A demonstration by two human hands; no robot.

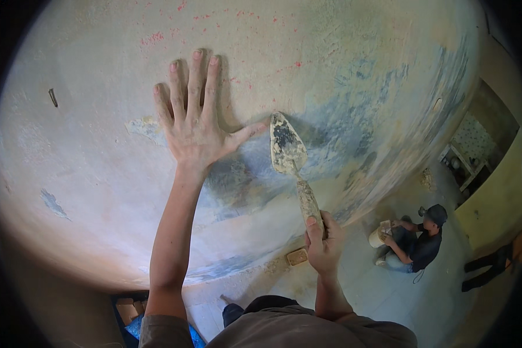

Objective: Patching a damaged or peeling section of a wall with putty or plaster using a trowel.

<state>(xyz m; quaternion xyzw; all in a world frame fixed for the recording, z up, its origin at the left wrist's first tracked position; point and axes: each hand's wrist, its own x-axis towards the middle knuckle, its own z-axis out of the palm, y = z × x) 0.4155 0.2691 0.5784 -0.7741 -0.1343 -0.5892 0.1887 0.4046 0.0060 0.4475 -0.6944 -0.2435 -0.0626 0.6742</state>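
My left hand (pixel 194 124) lies flat on the mottled, patchy wall (pixel 87 145), fingers spread upward, thumb pointing right toward the trowel tip. In my right hand (pixel 322 243) is a plaster-crusted pointing trowel (pixel 287 145), gripped by its handle with the blade upward, its tip beside my left thumb. Grey-blue stains cover the wall around the blade, and small red flecks show above my fingers.
A nail (pixel 53 98) sticks out at left. Below right, a person (pixel 423 243) sits on the floor (pixel 354 290) holding a bucket (pixel 380 235); another person's dark-clad legs (pixel 484 267) show farther right. A shallow tray (pixel 297 257) and cardboard boxes (pixel 127 309) are low down.
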